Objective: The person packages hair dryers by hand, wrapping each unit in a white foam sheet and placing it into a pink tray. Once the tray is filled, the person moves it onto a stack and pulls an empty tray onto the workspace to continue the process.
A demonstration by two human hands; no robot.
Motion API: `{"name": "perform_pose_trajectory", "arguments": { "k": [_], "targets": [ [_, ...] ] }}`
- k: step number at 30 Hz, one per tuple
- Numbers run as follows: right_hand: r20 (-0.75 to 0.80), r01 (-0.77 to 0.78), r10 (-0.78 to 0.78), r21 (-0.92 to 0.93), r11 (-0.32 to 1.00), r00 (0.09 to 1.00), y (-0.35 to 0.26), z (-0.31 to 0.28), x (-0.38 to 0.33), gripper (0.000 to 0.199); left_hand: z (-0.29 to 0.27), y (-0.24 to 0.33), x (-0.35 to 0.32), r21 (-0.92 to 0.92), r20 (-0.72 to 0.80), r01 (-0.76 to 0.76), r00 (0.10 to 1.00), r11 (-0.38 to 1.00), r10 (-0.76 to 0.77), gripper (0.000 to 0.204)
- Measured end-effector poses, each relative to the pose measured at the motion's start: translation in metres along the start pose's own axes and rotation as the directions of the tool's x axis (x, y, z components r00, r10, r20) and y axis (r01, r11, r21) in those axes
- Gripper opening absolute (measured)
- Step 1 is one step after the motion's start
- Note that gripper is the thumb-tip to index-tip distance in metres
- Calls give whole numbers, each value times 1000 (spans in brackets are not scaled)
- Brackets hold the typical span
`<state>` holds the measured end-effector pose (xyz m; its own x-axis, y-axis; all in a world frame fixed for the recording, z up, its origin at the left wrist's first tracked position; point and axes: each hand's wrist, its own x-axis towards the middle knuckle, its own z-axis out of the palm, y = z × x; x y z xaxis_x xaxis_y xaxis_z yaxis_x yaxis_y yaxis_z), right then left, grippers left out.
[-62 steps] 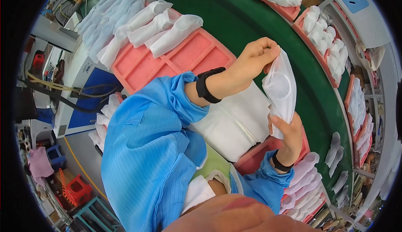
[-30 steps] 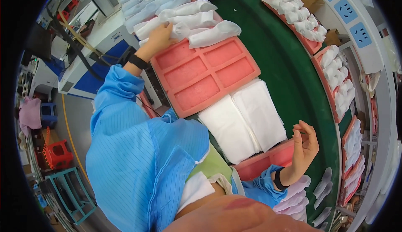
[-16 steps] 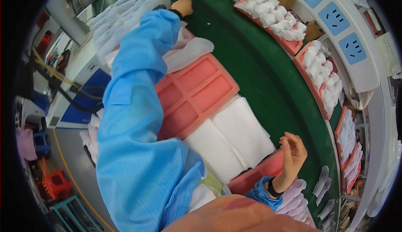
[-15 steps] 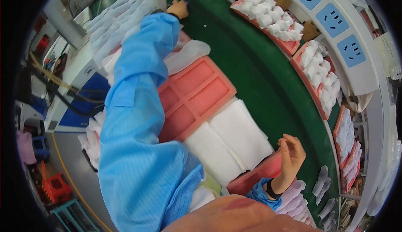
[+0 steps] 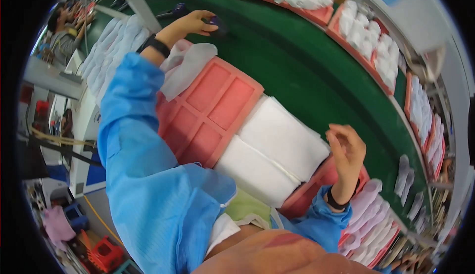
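Observation:
My left hand [image 5: 194, 23] reaches far over the green surface, fingers closed around a small dark purple object [image 5: 215, 25] whose kind I cannot make out. Close to that wrist, a translucent white sheet [image 5: 190, 71] lies crumpled over the far end of a pink compartment tray [image 5: 226, 129]. Two stacks of white sheets [image 5: 279, 140] lie side by side between this tray and another pink tray [image 5: 316, 181]. My right hand [image 5: 348, 148] hovers beside the stacks, above the second tray's far edge, fingers loosely curved, thumb apart, holding nothing visible.
Pink trays of white wrapped pieces [image 5: 363, 31] line the far right side of the green surface [image 5: 297, 71]. Pale wrapped pieces [image 5: 111, 51] are heaped at left. Near my right forearm lie lilac wrapped pieces [image 5: 366, 204]. A grey post [image 5: 136, 1] stands near my left hand.
My view has shifted, so the trays and stacks sit further left. My left arm has bent and drawn back a little, the dark purple object still in its fingers. The right hand stays curved near the stacks.

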<state>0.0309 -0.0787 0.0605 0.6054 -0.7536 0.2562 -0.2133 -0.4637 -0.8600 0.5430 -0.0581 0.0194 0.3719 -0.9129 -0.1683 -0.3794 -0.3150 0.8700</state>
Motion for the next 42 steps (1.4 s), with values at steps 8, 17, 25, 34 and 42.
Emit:
{"name": "perform_pose_trajectory", "arguments": {
  "k": [8,17,25,34,42],
  "targets": [
    [-225,134,-255,-444,886,941,-14,42,1,57,186,122,-128,-133,445,-462,762,877,469,51],
    [-410,-30,-136,-375,926,902,12,-33,-3,48,291,140,-166,-116,69,-640,757,759,649,48],
    [-311,-69,105,125,990,945,-2,-75,-19,46,345,80,-161,296,474,-715,686,634,552,26],
    [-197,-113,155,210,971,968,-7,-110,-41,48,319,75,-130,-245,439,-428,751,870,493,12],
    [12,-15,13,186,982,1000,-3,-70,-21,56,268,120,-144,-610,289,-166,863,775,413,14]
  ]
}}
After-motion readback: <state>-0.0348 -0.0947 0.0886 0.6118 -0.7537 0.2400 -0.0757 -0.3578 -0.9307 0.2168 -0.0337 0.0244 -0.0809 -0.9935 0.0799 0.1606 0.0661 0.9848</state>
